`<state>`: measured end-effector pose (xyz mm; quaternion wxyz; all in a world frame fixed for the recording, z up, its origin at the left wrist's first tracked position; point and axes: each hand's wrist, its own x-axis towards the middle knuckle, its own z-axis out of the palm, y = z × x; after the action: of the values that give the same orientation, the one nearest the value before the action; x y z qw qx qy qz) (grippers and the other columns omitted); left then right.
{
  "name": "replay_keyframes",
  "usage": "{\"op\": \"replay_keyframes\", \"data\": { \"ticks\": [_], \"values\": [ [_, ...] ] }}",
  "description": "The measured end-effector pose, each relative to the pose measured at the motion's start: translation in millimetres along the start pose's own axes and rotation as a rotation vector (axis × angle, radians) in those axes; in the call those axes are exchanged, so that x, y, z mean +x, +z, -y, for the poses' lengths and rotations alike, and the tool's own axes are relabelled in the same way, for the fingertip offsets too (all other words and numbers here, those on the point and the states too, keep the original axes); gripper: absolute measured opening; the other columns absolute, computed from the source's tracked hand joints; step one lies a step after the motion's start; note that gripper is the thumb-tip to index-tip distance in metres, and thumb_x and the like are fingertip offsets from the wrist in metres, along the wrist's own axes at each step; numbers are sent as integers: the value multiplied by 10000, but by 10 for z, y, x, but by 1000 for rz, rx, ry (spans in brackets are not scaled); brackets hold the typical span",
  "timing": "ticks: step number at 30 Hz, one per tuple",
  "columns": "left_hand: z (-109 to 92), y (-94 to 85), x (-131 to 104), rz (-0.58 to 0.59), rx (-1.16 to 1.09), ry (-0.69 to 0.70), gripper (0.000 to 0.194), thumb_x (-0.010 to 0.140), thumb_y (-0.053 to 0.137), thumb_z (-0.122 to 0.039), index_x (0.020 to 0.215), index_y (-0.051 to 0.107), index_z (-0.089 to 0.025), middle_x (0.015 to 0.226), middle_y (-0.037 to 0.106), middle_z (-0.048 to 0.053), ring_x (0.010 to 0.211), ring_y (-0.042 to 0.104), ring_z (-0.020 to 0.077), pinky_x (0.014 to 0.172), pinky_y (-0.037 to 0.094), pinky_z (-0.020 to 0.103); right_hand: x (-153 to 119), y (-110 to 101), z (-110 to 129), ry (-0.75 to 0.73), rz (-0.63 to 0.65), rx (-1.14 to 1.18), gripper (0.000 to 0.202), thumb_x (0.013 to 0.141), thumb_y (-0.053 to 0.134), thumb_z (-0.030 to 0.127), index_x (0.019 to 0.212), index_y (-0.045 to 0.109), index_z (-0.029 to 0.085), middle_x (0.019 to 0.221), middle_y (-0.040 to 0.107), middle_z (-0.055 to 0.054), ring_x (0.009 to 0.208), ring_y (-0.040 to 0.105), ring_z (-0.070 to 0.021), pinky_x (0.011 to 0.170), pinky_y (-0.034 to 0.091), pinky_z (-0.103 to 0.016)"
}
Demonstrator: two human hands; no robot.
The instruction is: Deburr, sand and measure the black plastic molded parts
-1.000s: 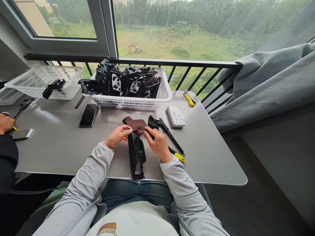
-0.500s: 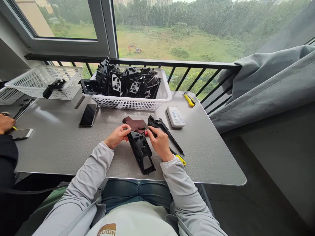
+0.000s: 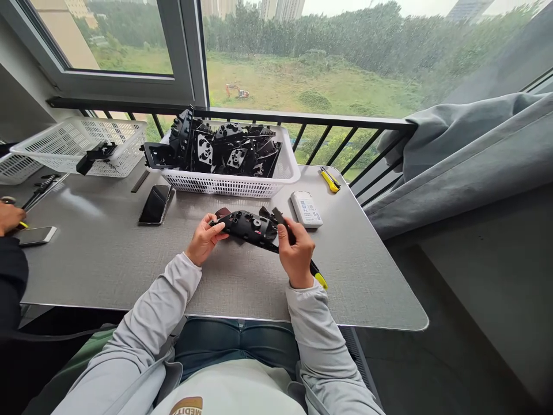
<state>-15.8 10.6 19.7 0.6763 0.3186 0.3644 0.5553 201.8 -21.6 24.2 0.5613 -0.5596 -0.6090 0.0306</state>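
Observation:
A black moulded plastic part point(image 3: 245, 225) with several raised studs is held above the table, lying nearly crosswise between my hands. My left hand point(image 3: 205, 239) is closed on its left end, thumb on top. At its right end is my right hand point(image 3: 297, 251), closed with a short flat dark strip point(image 3: 277, 215) sticking up past the thumb; the fingers hide the strip's lower end and the part's tip. Below and behind the part lie brown sandpaper-like pieces point(image 3: 235, 238), partly covered. A yellow-and-black handle point(image 3: 319, 279) shows beside my right wrist.
A white basket point(image 3: 224, 185) heaped with black plastic parts stands at the back. Around it are a phone point(image 3: 154, 204), a white box-like device point(image 3: 307, 209) and a yellow cutter point(image 3: 330, 180). Another person's hand point(image 3: 11, 219) is at the far left, near a second phone point(image 3: 38, 236).
The black part has swung from pointing toward me to lying crosswise, its near end lifted rightward. My right hand has moved slightly right and now meets that end, still holding the flat strip.

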Motion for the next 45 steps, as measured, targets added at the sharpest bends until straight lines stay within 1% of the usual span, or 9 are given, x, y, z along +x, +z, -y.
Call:
{"op": "replay_keyframes", "data": {
  "ticks": [4, 7, 12, 14, 22, 25, 31, 40, 45],
  "values": [
    [33, 15, 1, -39, 1, 88, 513, 564, 869, -316, 774, 414, -210, 779, 637, -41, 702, 663, 102, 659, 583, 218, -53, 38, 89, -34, 25, -27, 264, 935, 527, 361, 1035, 681, 172, 873, 728, -81, 736, 672, -204, 671, 528, -313],
    [66, 47, -7, -55, 20, 138, 523, 570, 866, -370, 763, 407, -212, 781, 635, -43, 750, 676, 110, 750, 587, 253, -83, 57, 120, -42, 55, -32, 255, 948, 513, 349, 1040, 670, 171, 864, 720, -77, 721, 664, -193, 651, 515, -294],
    [126, 93, -34, -67, 95, 194, 510, 567, 865, -386, 753, 425, -207, 762, 586, -58, 707, 633, 85, 738, 583, 249, -194, 161, 146, -170, 354, 16, 245, 970, 490, 316, 1056, 666, 169, 858, 714, -62, 678, 661, -165, 618, 488, -260],
    [143, 101, -47, -67, 128, 201, 496, 571, 860, -394, 758, 442, -203, 738, 546, -66, 662, 586, 62, 691, 571, 212, -245, 219, 143, -209, 410, -1, 275, 981, 467, 330, 1058, 671, 162, 852, 715, -66, 674, 662, -170, 602, 478, -261],
    [172, 92, -70, -53, 206, 213, 486, 609, 811, -507, 779, 472, -204, 744, 505, -56, 669, 542, 72, 675, 561, 218, -299, 293, 96, -179, 479, -47, 298, 983, 453, 339, 1106, 672, 179, 898, 717, -75, 748, 669, -180, 651, 489, -258],
    [171, 100, -77, -52, 222, 222, 489, 592, 826, -502, 767, 483, -201, 706, 487, -64, 628, 523, 65, 665, 558, 216, -304, 294, 111, -171, 490, -51, 302, 981, 452, 344, 1111, 672, 184, 894, 713, -74, 753, 670, -181, 657, 493, -259],
    [159, 141, -90, -34, 179, 185, 473, 572, 857, -435, 748, 486, -201, 700, 511, -58, 653, 570, 94, 734, 594, 299, -290, 277, 125, -109, 501, -71, 307, 977, 452, 350, 1112, 678, 191, 897, 710, -76, 729, 671, -178, 646, 495, -261],
    [170, 111, -88, -32, 178, 214, 465, 603, 834, -467, 767, 494, -196, 730, 506, -54, 686, 563, 90, 724, 602, 292, -264, 244, 116, -91, 505, -77, 306, 971, 461, 350, 1107, 689, 197, 856, 705, -64, 693, 659, -173, 615, 478, -262],
    [168, 108, -76, -70, 170, 219, 478, 578, 857, -403, 752, 466, -191, 711, 509, -69, 654, 565, 69, 706, 601, 265, -264, 249, 113, -82, 490, -76, 304, 967, 469, 336, 1104, 688, 175, 856, 708, -69, 675, 657, -169, 612, 475, -264]
  ]
}}
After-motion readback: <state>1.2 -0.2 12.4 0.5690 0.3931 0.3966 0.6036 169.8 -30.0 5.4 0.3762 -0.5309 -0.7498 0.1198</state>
